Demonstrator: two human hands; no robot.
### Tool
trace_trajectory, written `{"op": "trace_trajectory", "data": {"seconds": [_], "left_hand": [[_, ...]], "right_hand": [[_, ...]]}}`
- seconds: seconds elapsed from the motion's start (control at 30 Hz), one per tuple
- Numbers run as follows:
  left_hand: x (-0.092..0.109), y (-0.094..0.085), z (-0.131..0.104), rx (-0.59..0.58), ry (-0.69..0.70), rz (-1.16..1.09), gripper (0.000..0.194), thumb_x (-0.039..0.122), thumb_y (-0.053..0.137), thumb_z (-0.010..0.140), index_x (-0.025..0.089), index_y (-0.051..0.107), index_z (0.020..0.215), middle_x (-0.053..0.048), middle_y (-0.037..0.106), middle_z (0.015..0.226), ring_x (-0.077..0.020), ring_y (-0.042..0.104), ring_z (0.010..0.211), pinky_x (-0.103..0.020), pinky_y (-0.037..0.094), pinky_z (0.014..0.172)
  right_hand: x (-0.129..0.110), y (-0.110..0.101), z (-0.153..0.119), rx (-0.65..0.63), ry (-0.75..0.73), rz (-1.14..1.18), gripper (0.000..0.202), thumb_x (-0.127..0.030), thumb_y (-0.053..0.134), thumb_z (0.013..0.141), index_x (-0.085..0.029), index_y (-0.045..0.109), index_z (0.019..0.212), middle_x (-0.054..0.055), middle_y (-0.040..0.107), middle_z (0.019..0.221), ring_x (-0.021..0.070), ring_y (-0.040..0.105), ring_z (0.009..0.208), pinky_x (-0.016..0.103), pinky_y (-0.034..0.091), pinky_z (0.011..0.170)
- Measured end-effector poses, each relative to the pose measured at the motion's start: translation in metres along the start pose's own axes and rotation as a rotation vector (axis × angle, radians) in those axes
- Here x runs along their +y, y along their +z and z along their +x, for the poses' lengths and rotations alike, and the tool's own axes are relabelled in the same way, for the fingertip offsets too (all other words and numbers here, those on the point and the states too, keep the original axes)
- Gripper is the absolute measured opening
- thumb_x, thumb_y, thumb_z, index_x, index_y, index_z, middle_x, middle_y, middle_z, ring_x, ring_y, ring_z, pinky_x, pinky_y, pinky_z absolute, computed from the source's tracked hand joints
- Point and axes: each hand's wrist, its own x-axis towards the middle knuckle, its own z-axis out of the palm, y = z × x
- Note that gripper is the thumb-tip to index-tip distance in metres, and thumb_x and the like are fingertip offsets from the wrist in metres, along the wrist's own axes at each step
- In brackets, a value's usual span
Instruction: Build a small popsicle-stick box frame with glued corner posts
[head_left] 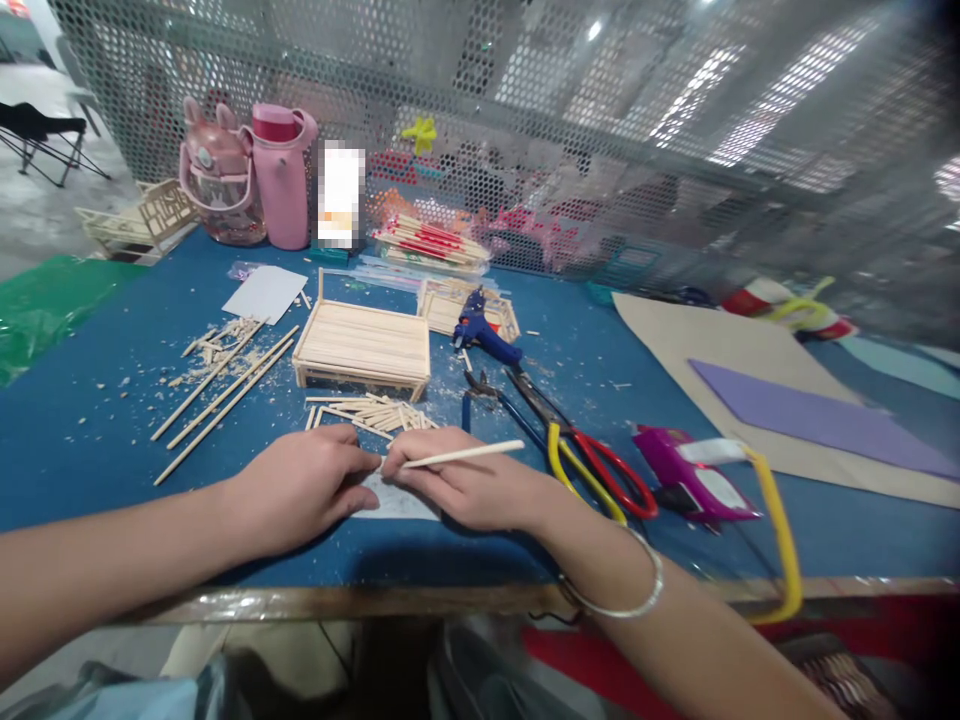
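On the desk [97,430], nearer than the wooden model [364,342], lies white paper [397,504]; at it, the right hand [469,487] has fingers clamped on a thin stick [480,453], the left hand [300,487] bends close by (whether its fingers grip anything, I cannot tell). Loose sticks [382,411] lie just before the model; a pink bottle [283,195] stands beyond, leftward.

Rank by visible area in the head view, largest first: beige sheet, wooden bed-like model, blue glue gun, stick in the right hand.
Beige sheet, partly covered
Wooden bed-like model
Blue glue gun
Stick in the right hand, long but thin
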Motion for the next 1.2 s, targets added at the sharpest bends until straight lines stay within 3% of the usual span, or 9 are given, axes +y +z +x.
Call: {"op": "trace_trajectory", "data": {"seconds": [0.17, 0.37, 0.57, 0.67, 0.73, 0.83, 0.93, 1.03, 1.2], "left_hand": [[0.000, 0.000, 0.001, -0.007, -0.011, -0.017, 0.025, 0.039, 0.048, 0.085, 0.022, 0.065, 0.090, -0.004, 0.060, 0.082, -0.0192, 0.058, 0.078, -0.028, 0.043, 0.067], [0.002, 0.002, 0.000, 0.008, -0.014, -0.059, 0.024, 0.034, 0.047, 0.085, 0.023, 0.066, 0.095, -0.004, 0.060, 0.079, -0.0177, 0.059, 0.075, -0.026, 0.043, 0.065], [0.004, 0.001, -0.001, 0.031, -0.036, -0.115, 0.024, 0.033, 0.046, 0.084, 0.023, 0.065, 0.096, -0.004, 0.061, 0.083, -0.0177, 0.060, 0.075, -0.027, 0.045, 0.067], [0.004, 0.001, 0.000, 0.064, -0.024, -0.147, 0.022, 0.033, 0.049, 0.083, 0.023, 0.065, 0.094, -0.004, 0.063, 0.081, -0.0176, 0.060, 0.074, -0.027, 0.045, 0.065], [0.002, 0.001, 0.001, 0.122, -0.017, -0.208, 0.024, 0.036, 0.050, 0.083, 0.022, 0.064, 0.096, -0.003, 0.064, 0.078, -0.0159, 0.058, 0.068, -0.025, 0.045, 0.060], [0.000, 0.003, 0.001, 0.321, -0.014, -0.344, 0.032, 0.039, 0.050, 0.083, 0.020, 0.060, 0.107, -0.002, 0.064, 0.071, -0.0135, 0.056, 0.059, -0.023, 0.045, 0.054], [-0.002, 0.003, -0.003, 0.498, 0.061, -0.431, 0.023, 0.031, 0.048, 0.085, 0.021, 0.064, 0.098, -0.003, 0.068, 0.077, -0.0139, 0.060, 0.068, -0.023, 0.048, 0.062], [0.000, -0.002, -0.008, 0.595, 0.101, -0.471, 0.020, 0.023, 0.047, 0.085, 0.022, 0.068, 0.085, -0.003, 0.069, 0.080, -0.0143, 0.062, 0.074, -0.024, 0.049, 0.067], [0.001, -0.012, -0.007, 0.713, -0.045, -0.568, 0.019, 0.028, 0.052, 0.081, 0.021, 0.068, 0.076, -0.002, 0.067, 0.070, -0.0140, 0.059, 0.062, -0.023, 0.047, 0.055]], "right_hand": [[-0.001, 0.002, 0.004, 0.013, 0.031, 0.048, 0.026, -0.020, 0.038, 0.091, -0.013, 0.061, 0.082, 0.006, 0.064, 0.086, 0.0127, 0.057, 0.080, 0.024, 0.042, 0.077], [-0.001, 0.002, 0.004, 0.025, 0.086, -0.132, 0.024, -0.025, 0.041, 0.090, -0.014, 0.058, 0.077, 0.004, 0.058, 0.072, 0.0123, 0.050, 0.066, 0.022, 0.037, 0.061], [-0.001, -0.002, -0.003, 0.093, 0.073, 0.013, 0.030, -0.029, 0.032, 0.094, -0.015, 0.053, 0.077, -0.001, 0.054, 0.062, 0.0091, 0.050, 0.058, 0.019, 0.036, 0.056], [-0.002, 0.000, -0.004, 0.104, 0.032, -0.015, 0.028, -0.029, 0.033, 0.093, -0.016, 0.055, 0.083, 0.001, 0.059, 0.071, 0.0103, 0.053, 0.066, 0.019, 0.039, 0.060], [-0.002, 0.001, -0.004, 0.111, -0.003, -0.032, 0.023, -0.025, 0.035, 0.092, -0.015, 0.056, 0.094, 0.005, 0.063, 0.087, 0.0119, 0.056, 0.079, 0.021, 0.042, 0.068], [-0.002, 0.003, -0.003, 0.090, -0.042, -0.064, 0.024, -0.021, 0.035, 0.092, -0.015, 0.056, 0.102, 0.008, 0.065, 0.094, 0.0127, 0.057, 0.086, 0.022, 0.043, 0.074], [-0.001, 0.003, -0.004, 0.073, -0.021, -0.131, 0.025, -0.025, 0.038, 0.092, -0.015, 0.060, 0.098, 0.006, 0.067, 0.084, 0.0123, 0.059, 0.077, 0.020, 0.042, 0.066], [0.003, 0.003, -0.006, 0.138, 0.015, -0.143, 0.026, -0.028, 0.041, 0.091, -0.016, 0.064, 0.090, 0.003, 0.067, 0.076, 0.0107, 0.059, 0.068, 0.019, 0.039, 0.060], [0.011, -0.002, -0.008, 0.358, 0.029, -0.061, 0.042, -0.041, 0.044, 0.088, -0.014, 0.061, 0.061, 0.001, 0.058, 0.054, 0.0079, 0.050, 0.051, 0.019, 0.034, 0.051]]}}
